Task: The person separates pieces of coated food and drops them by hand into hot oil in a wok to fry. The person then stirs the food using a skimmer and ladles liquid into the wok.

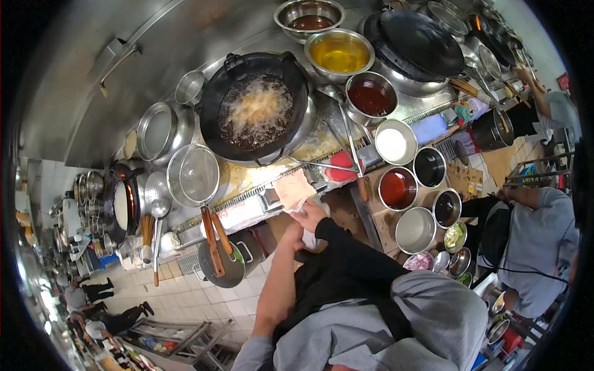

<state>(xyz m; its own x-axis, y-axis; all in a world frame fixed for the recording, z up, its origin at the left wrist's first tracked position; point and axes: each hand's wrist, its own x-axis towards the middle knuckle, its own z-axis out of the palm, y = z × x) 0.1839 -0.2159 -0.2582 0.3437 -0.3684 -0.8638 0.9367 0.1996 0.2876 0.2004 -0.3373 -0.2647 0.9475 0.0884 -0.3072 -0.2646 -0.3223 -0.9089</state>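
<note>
A pale pink cloth (pixel 294 189) lies over the front edge of the stove counter, its near end running down to my hands. My right hand (pixel 310 215) is closed on the near end of this cloth. Just below it, my left hand (pixel 293 234) is curled against a white cloth part (pixel 314 240) hanging between my hands and body; its fingers are partly hidden. Beyond the cloth, a black wok (pixel 213 133) holds bubbling oil with pale golden food (pixel 260 105). A round mesh strainer (pixel 193 175) rests left of the cloth, its wooden handle pointing toward me.
To the right stand metal bowls of yellow oil (pixel 339 54), dark red sauce (pixel 371 96) and white liquid (pixel 396 142). A perforated ladle (pixel 157 191) lies at left. A lidded pot (pixel 221 263) sits below the counter. A person in grey (pixel 541 247) stands at right.
</note>
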